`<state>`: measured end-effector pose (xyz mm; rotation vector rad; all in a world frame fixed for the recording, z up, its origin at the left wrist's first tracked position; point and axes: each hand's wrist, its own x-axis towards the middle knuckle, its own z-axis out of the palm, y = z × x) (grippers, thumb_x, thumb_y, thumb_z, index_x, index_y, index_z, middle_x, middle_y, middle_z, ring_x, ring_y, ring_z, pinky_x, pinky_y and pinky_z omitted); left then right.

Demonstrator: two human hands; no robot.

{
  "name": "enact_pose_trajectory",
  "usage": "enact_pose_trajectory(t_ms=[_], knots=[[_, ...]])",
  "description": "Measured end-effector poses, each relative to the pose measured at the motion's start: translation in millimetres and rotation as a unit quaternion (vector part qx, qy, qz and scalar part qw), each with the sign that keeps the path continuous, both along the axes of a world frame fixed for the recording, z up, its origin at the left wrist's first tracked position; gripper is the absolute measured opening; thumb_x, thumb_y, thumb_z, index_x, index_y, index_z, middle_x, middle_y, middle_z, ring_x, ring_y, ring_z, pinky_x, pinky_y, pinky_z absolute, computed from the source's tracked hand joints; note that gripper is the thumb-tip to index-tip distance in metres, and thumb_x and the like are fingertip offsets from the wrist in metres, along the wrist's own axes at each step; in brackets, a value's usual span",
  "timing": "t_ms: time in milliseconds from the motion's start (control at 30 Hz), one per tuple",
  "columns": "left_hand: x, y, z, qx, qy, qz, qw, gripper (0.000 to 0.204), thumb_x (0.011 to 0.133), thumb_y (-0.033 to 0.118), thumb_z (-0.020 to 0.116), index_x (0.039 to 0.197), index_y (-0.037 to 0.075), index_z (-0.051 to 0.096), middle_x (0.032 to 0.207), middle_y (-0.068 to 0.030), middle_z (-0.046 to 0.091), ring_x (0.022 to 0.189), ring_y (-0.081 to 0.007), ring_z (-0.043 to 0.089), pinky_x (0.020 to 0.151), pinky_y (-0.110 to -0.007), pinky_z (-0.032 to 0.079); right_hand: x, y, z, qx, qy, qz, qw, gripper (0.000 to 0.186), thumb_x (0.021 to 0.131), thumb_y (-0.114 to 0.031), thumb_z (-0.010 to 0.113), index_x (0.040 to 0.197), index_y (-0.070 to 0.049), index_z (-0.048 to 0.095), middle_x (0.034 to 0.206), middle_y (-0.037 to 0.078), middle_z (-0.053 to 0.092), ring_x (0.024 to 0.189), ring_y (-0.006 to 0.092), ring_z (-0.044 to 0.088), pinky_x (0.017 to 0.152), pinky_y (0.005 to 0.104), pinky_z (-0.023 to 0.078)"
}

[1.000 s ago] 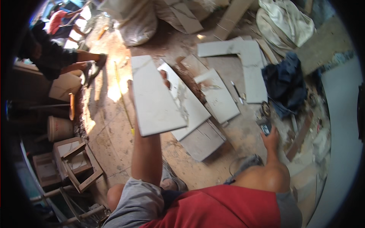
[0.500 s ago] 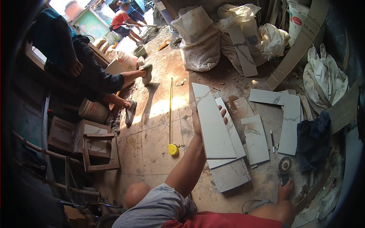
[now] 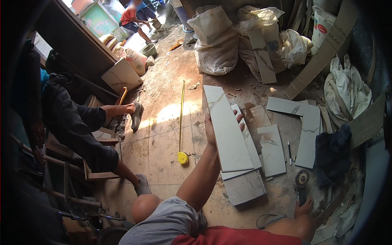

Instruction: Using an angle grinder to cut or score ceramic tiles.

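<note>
My left hand (image 3: 211, 128) is wrapped around a long, tapering piece of white marbled tile (image 3: 228, 130). The thumb shows at its left edge, and the fingertips curl past the right edge. Beneath the held piece, another white tile strip (image 3: 254, 153) sticks out to the right. A grey block-like slab (image 3: 245, 188) lies under their lower ends. To the right of these rests a cut tile with a grey vein (image 3: 272, 149). My right hand is out of view. An angle grinder (image 3: 301, 183) sits by my right foot (image 3: 303, 207).
A yellow tape measure (image 3: 183, 158) lies extended on the floor. An L-shaped tile arrangement (image 3: 308, 134), a marker (image 3: 289, 151) and a dark cloth (image 3: 332, 153) lie to the right. Filled sacks (image 3: 214, 41) stand behind. A co-worker's legs (image 3: 77, 126) are at left.
The co-worker at left has stepped nearer, one foot now beside my knee. The distant person in red bends lower. My left hand keeps its hold on the tile, almost unmoved.
</note>
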<state>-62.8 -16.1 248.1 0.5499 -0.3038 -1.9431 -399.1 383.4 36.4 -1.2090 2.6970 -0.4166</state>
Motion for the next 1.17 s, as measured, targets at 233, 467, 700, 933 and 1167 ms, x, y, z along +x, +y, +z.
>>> enact_pose_trajectory(t_ms=[233, 467, 700, 933, 1167], knots=[[-4, 5, -3, -0.073, 0.112, -0.030, 0.991, 0.068, 0.097, 0.052, 0.022, 0.146, 0.008, 0.035, 0.142, -0.0151, 0.044, 0.130, -0.0369, 0.045, 0.104, -0.061, 0.040, -21, -12, 96, -0.047, -0.053, -0.103, 0.992, 0.039, 0.092, -0.018, 0.058, 0.127, -0.002, 0.051, 0.117, 0.019, 0.057, 0.105, 0.0355, 0.056, 0.093, 0.0436, 0.044], [-21, 12, 0, -0.130, 0.177, -0.051, 0.974, 0.078, 0.097, 0.065, 0.013, 0.151, 0.011, 0.028, 0.150, -0.0106, 0.037, 0.138, -0.0350, 0.036, 0.107, -0.056, 0.039, -5, -166, 224, -0.189, -0.253, 0.224, 0.922, 0.043, 0.081, -0.030, 0.074, 0.109, -0.001, 0.059, 0.096, 0.009, 0.061, 0.086, 0.0175, 0.057, 0.077, 0.0332, 0.047], [-46, 28, 22, -0.176, 0.003, 0.041, 0.983, 0.075, 0.098, 0.065, 0.019, 0.152, 0.012, 0.023, 0.150, -0.0071, 0.035, 0.134, -0.0284, 0.040, 0.108, -0.048, 0.040, 119, -284, 284, -0.038, -0.353, 0.381, 0.854, 0.110, 0.065, -0.052, 0.084, 0.144, -0.001, 0.029, 0.136, 0.026, 0.046, 0.124, 0.0377, 0.050, 0.104, 0.0449, 0.041], [-23, 7, 96, -0.243, -0.087, 0.007, 0.966, 0.082, 0.094, 0.069, 0.035, 0.156, 0.022, 0.008, 0.156, -0.0163, 0.021, 0.131, -0.0315, 0.043, 0.110, -0.046, 0.036, 148, -330, 294, -0.141, -0.473, 0.442, 0.749, 0.121, 0.061, -0.044, 0.089, 0.151, -0.005, 0.018, 0.136, 0.024, 0.045, 0.118, 0.0323, 0.055, 0.098, 0.0433, 0.046], [180, -101, 467, -0.471, -0.704, 0.449, 0.284, 0.110, 0.085, 0.033, 0.073, 0.155, 0.015, -0.009, 0.146, -0.0290, 0.037, 0.132, -0.0342, 0.044, 0.106, -0.045, 0.038, 126, -348, 294, -0.276, -0.596, 0.397, 0.641, 0.114, 0.065, -0.036, 0.088, 0.151, -0.015, 0.017, 0.127, 0.019, 0.052, 0.107, 0.0278, 0.061, 0.088, 0.0408, 0.054]])
